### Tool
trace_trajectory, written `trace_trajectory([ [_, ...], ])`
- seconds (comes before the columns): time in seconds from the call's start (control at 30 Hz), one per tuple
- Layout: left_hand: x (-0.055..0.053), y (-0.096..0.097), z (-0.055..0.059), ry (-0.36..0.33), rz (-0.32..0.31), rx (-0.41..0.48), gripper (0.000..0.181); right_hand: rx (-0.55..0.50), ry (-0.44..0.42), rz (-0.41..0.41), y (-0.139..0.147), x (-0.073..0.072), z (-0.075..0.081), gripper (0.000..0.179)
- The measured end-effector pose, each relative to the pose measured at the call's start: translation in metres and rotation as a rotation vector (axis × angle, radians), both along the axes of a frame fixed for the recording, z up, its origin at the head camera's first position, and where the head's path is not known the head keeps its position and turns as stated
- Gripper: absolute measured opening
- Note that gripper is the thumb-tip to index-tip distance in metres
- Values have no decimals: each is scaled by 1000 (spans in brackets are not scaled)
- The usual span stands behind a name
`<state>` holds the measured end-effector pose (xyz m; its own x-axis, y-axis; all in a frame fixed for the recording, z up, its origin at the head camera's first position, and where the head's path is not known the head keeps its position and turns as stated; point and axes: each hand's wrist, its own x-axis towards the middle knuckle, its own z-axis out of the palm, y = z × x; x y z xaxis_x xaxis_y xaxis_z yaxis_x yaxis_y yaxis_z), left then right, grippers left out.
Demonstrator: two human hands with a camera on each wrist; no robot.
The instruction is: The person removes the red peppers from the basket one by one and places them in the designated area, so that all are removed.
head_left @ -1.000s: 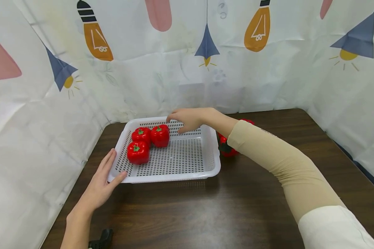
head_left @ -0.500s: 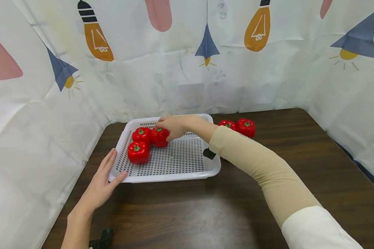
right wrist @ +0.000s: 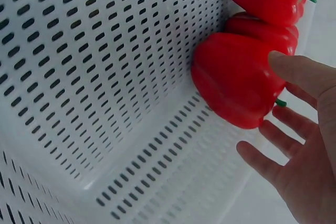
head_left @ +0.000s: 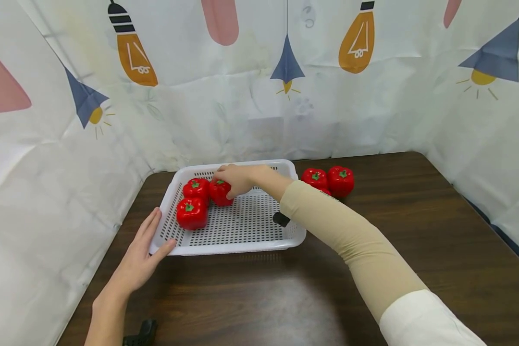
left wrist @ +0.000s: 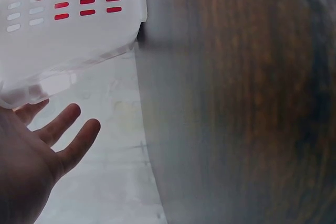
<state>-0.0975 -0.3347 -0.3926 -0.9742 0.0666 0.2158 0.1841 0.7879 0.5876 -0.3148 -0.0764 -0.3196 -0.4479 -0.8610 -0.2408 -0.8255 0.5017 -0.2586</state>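
Note:
A white perforated plastic basket (head_left: 242, 249) holds three red bell peppers at its left end. My right hand (head_left: 238, 180) reaches in from the right and grips the rightmost bell pepper (head_left: 218, 194) from above. In the right wrist view, the thumb lies against that bell pepper (right wrist: 236, 77) and the other fingers are near its stem end. Two more bell peppers, a front one (head_left: 192, 214) and a rear one (head_left: 196, 187), sit just to its left. My left hand (head_left: 138, 259) rests at the basket's front left corner, thumb on the rim; its fingers look straight and spread in the left wrist view.
Outside the basket at right stand more red bell peppers, one (head_left: 315, 178) beside another (head_left: 340, 181), with a third (head_left: 324, 191) mostly hidden by my right sleeve (head_left: 350, 230). The dark wooden table (head_left: 225, 298) meets a white printed curtain (head_left: 242, 96) behind and at both sides.
My right hand has moved left and down onto the rightmost bell pepper in the basket. The arm's shift uncovers bell peppers at the right. The left hand and basket stay in place.

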Motion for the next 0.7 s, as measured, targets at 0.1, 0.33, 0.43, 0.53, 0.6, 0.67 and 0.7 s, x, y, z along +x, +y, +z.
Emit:
trace_trajectory([
  [0.1, 0, 1, 0, 4, -2, 3, 90, -2, 4, -11, -2, -1, -3, 63],
  [0.33, 0, 2, 0, 9, -5, 4, 89, 9, 24, -45, -3, -1, -6, 66],
  [0.43, 0, 2, 1, 7, -6, 3, 89, 15, 34, -53, -3, -1, -7, 68],
  [0.53, 0, 1, 1, 5, -6, 3, 89, 11, 41, -58, -5, -1, -8, 70],
  [0.6, 1, 0, 0, 5, -7, 4, 89, 8, 48, -58, -6, 0, -9, 69],
  [0.67, 0, 0, 0, 6, -8, 6, 89, 9, 49, -62, -6, 0, -9, 68],
  [0.7, 0, 0, 0, 6, -8, 6, 89, 6, 44, -65, -6, 1, -9, 68],
])
